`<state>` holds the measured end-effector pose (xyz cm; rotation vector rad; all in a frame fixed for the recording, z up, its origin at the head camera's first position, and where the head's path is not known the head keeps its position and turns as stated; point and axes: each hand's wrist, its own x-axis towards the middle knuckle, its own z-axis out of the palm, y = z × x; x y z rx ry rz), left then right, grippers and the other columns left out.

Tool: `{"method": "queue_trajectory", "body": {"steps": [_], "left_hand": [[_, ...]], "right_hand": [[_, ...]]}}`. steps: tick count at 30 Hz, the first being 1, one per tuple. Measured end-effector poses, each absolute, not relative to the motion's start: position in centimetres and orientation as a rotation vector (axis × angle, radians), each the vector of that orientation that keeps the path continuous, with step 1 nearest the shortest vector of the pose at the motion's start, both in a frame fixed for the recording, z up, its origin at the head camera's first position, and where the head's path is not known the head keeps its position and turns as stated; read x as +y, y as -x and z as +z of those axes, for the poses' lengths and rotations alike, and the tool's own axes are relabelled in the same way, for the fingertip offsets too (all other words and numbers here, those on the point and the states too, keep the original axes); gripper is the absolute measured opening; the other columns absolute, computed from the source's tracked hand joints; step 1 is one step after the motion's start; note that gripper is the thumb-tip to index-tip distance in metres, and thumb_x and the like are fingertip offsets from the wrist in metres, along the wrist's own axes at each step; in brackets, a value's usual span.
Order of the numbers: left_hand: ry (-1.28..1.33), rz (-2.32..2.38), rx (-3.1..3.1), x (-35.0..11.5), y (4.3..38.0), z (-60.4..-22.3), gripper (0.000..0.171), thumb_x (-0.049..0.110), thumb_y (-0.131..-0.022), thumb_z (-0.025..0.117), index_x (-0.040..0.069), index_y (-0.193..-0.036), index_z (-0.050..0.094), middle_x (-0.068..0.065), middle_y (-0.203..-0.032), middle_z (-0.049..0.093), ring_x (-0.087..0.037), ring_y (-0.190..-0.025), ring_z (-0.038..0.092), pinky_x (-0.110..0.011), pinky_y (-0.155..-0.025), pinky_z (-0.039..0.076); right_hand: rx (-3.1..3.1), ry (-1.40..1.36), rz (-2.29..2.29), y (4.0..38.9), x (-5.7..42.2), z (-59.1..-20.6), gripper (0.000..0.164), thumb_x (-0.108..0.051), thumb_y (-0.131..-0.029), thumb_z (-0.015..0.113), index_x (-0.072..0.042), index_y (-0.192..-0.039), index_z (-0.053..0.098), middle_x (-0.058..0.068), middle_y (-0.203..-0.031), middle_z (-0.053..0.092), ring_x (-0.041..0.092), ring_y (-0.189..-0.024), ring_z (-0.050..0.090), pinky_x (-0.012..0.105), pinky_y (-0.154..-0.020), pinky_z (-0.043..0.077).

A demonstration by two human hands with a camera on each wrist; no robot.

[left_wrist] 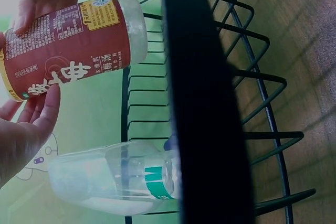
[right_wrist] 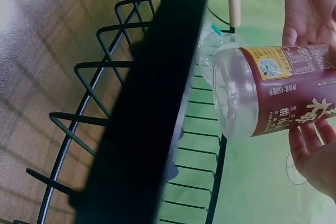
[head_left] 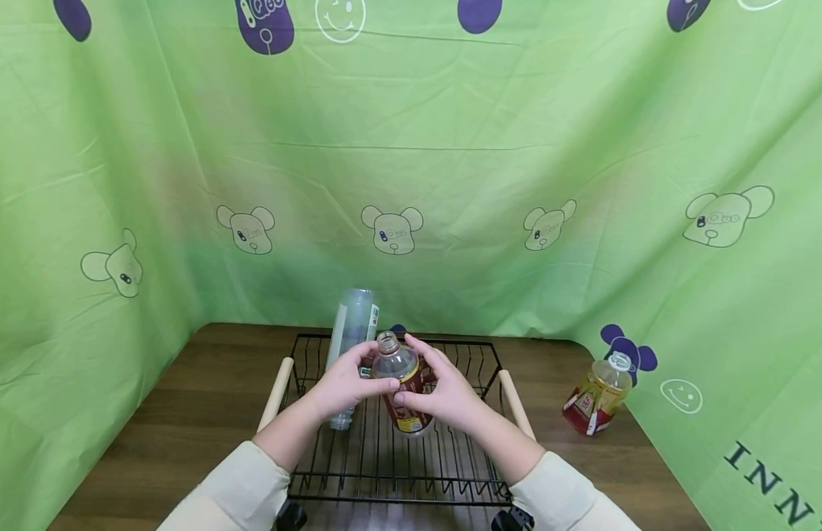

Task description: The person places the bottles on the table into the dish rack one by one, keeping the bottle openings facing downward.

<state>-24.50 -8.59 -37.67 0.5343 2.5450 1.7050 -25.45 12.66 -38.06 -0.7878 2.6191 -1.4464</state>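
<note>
Both hands hold a plastic bottle (head_left: 408,402) with a dark red and yellow label over the black wire rack (head_left: 358,476). The left hand (head_left: 344,381) grips it from the left and the right hand (head_left: 449,389) from the right, thumbs on the near side. Its neck points up and bears no cap in the head view. In the left wrist view its clear base stands above the rack's wires. A clear bottle (head_left: 353,324) with a green-marked label leans upside down inside the rack, left of the held bottle.
A third bottle (head_left: 597,398), yellow and red label, stands uncapped on the wooden table (head_left: 205,413) at the right. The rack has pale wooden handles (head_left: 276,393) on both sides. Green printed cloth (head_left: 398,177) hangs behind and beside the table.
</note>
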Motion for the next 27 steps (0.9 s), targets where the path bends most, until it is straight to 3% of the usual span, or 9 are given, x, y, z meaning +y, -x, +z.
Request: {"method": "queue_trajectory", "body": {"steps": [9,16,27], "left_hand": [[-0.406,1.829,2.535,-8.8,24.3,-38.2,0.060,0.022,-0.082,0.076,0.002,-0.133,0.051,-0.017,-0.121,0.061,-0.028,-0.110,0.058,-0.037,-0.086,0.054],[-0.300,1.931,2.515,-9.1,24.1,-38.5,0.062,0.022,-0.082,0.075,0.006,-0.136,0.049,-0.016,-0.120,0.060,-0.027,-0.110,0.056,-0.039,-0.086,0.053],[-0.187,2.265,2.338,-9.4,24.3,-38.9,0.064,0.011,-0.086,0.068,0.004,-0.142,0.039,-0.022,-0.130,0.053,-0.033,-0.119,0.053,-0.044,-0.094,0.051]], "right_hand": [[2.644,0.756,-1.565,25.8,13.1,-38.4,0.081,-0.019,-0.082,0.079,-0.016,-0.151,0.037,0.015,-0.138,0.053,0.031,-0.121,0.054,0.044,-0.099,0.046],[2.640,0.701,-1.609,25.8,13.7,-38.9,0.079,-0.020,-0.083,0.079,-0.016,-0.151,0.038,0.016,-0.139,0.052,0.033,-0.123,0.053,0.047,-0.100,0.046],[2.630,0.482,-1.761,25.8,14.1,-39.6,0.071,-0.015,-0.085,0.076,-0.012,-0.147,0.042,0.020,-0.138,0.052,0.034,-0.120,0.054,0.047,-0.100,0.046]]}}
